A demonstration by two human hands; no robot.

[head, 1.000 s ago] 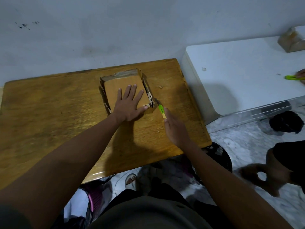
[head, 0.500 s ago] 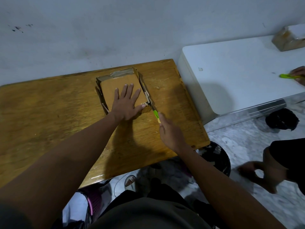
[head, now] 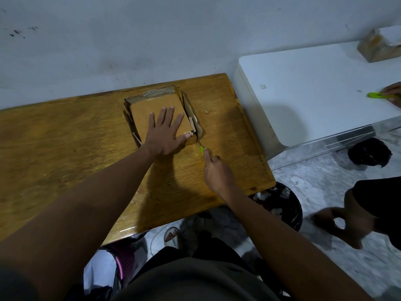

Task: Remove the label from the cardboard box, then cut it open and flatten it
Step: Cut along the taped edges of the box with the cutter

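Wooden table (head: 65, 148) carries the cardboard box (head: 156, 109), label apparently gone, flattening pending: left hand (head: 165, 133) presses flat-fingered, right hand (head: 217, 172) grips the green cutter (head: 201, 150) at its near-right corner.

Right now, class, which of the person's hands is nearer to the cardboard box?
Left. The left hand lies flat on top of the cardboard box, pressing it down. The right hand is off the box, nearer the table's front edge, holding a green cutter toward the box's near right corner.

One head-worn wide view, steeply down over the wooden table (head: 65, 148), close above both forearms.
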